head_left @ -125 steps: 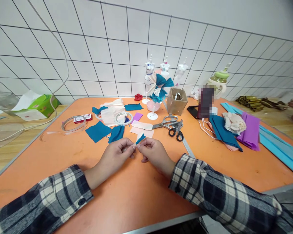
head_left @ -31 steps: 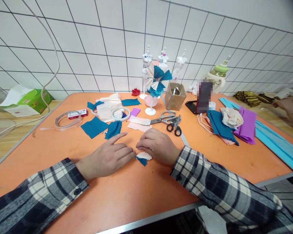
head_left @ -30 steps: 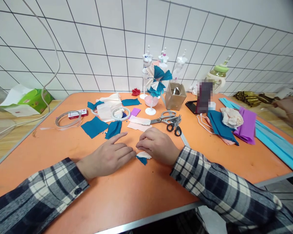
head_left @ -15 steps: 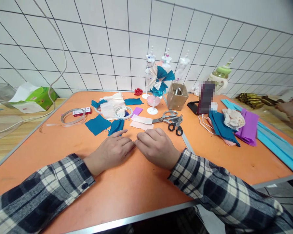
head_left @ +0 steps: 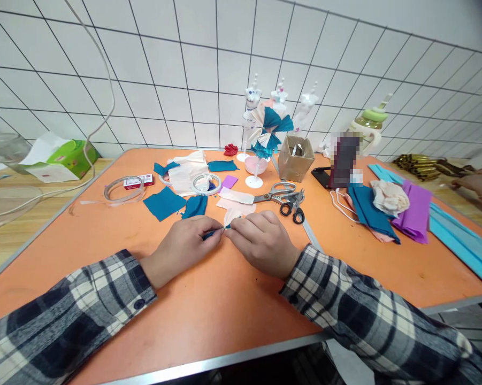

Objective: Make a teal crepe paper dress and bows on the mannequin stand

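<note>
Both hands meet at the middle of the orange table. My left hand is closed, pinching a small blue and cream crepe paper piece by its side. My right hand is closed too, its fingertips on the same paper where a bit of cream fans out between the hands. Just beyond my hands lie blue paper scraps, pale paper strips and a roll of clear tape. Large scissors and black-handled scissors rest beyond my right hand.
Small white dress-form figures stand at the back, one dressed in blue and cream paper. Beside them is a brown box. A phone, a bottle and folded papers are on the right. Another person's hand shows far right.
The blue and cream paper between my fingers has come into view. My left index finger, stretched out before, is now bent onto it. The whole view has shifted slightly.
</note>
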A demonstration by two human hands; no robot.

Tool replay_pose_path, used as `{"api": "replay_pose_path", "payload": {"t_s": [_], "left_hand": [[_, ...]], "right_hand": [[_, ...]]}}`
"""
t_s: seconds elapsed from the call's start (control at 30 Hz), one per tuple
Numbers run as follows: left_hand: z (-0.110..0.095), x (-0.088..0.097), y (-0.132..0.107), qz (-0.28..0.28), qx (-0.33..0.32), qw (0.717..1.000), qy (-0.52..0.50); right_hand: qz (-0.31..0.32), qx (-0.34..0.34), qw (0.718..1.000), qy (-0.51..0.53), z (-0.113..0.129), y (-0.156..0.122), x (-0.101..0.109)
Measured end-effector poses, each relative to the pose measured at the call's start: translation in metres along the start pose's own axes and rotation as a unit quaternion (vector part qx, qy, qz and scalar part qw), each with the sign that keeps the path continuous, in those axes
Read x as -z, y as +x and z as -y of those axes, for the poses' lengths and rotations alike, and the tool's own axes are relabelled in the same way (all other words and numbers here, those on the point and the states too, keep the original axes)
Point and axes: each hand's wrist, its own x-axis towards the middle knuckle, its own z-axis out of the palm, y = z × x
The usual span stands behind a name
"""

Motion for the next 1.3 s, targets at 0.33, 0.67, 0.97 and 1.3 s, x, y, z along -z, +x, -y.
{"api": "replay_pose_path", "payload": {"t_s": [0.33, 0.67, 0.97, 1.3], "left_hand": [[-0.005, -0.003, 0.005, 0.022, 0.187, 0.918, -0.348], [-0.004, -0.003, 0.003, 0.002, 0.176, 0.903, -0.392], [0.002, 0.020, -0.001, 0.041, -0.270, 0.951, -0.148], [-0.001, 0.032, -0.007, -0.040, -0.504, 0.853, 0.131]], "right_hand": [[-0.029, -0.016, 0.999, -0.029, -0.002, -0.001, -0.002], [-0.051, -0.185, 0.964, 0.182, 0.001, -0.003, -0.012], [0.140, -0.490, 0.533, 0.675, -0.005, -0.013, -0.033], [0.368, -0.391, 0.361, 0.762, -0.013, -0.014, -0.012]]}}
